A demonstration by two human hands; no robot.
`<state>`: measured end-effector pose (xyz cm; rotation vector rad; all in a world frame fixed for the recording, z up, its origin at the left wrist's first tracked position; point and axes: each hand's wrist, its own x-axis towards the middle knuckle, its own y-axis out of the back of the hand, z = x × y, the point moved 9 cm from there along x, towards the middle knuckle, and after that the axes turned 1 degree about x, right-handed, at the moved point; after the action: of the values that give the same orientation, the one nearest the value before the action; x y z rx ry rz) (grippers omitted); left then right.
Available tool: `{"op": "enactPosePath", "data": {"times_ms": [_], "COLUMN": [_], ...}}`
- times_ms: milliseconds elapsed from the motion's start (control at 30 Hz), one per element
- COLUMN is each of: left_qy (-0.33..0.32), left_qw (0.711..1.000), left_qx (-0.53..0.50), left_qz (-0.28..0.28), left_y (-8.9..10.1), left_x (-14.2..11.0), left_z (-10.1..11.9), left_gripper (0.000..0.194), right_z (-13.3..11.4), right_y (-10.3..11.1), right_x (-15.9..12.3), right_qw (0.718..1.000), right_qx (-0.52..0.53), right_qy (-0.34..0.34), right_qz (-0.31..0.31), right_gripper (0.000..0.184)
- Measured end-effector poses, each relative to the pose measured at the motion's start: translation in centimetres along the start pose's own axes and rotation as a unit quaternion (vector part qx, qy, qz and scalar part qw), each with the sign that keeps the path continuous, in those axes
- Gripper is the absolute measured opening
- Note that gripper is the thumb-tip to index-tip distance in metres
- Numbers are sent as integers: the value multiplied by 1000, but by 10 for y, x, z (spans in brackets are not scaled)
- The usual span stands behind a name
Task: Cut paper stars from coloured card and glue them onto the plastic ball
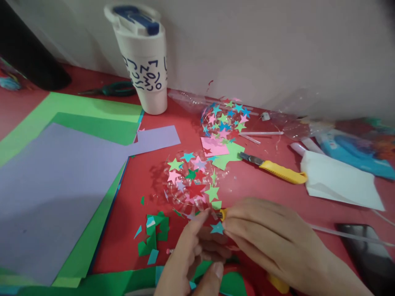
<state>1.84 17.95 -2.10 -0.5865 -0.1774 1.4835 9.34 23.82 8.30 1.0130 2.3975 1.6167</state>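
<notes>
My right hand point(271, 242) is closed round what looks like a glue gun, mostly hidden by my fingers. Its yellow nozzle point(222, 214) pokes out on the left, and a clear stick point(348, 233) runs out behind the hand. My left hand point(188, 255) is open, index finger stretched toward the nozzle tip, thumb apart, other fingers curved. A blue paper star point(217, 228) shows between the hands; whether a finger touches it I cannot tell. Just beyond lies a clear round plastic piece point(185, 205) covered with coloured stars.
A second star-covered clear piece point(224, 119) lies farther back. Nearby are a yellow box cutter point(277, 169), a white tumbler point(146, 61), coloured paper sheets point(61, 185), green scraps point(151, 240), a white packet point(342, 181) and a dark phone point(367, 250).
</notes>
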Motion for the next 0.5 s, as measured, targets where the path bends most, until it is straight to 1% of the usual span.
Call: {"op": "enactPosePath", "data": {"times_ms": [67,133,233,300,367,433,500], "left_qy": [14,46,87,86,63,45,44], "left_qw": [1000,998,995,996,998,999,999], "left_qx": [-13,-11,12,15,4,-2,5], "left_qz": [-15,-30,-42,-36,-19,6,24], "left_y": [0,-1,-2,-3,-2,0,1], "left_x": [3,5,6,7,6,4,2], "left_z": [1,0,-2,-3,-3,-6,-9], "left_gripper": [47,49,54,52,47,44,42], "right_z": [1,3,9,15,18,18,14], "right_y": [-1,0,5,6,6,6,4], "right_x": [0,0,2,3,5,5,5], "right_qw": [1000,1000,995,988,981,982,987], "right_qx": [5,19,78,132,165,163,136], "right_qy": [-9,-21,-55,-81,-97,-95,-80], "right_qz": [-3,-2,13,14,8,3,-1], "right_gripper": [31,27,16,14,14,14,15]}}
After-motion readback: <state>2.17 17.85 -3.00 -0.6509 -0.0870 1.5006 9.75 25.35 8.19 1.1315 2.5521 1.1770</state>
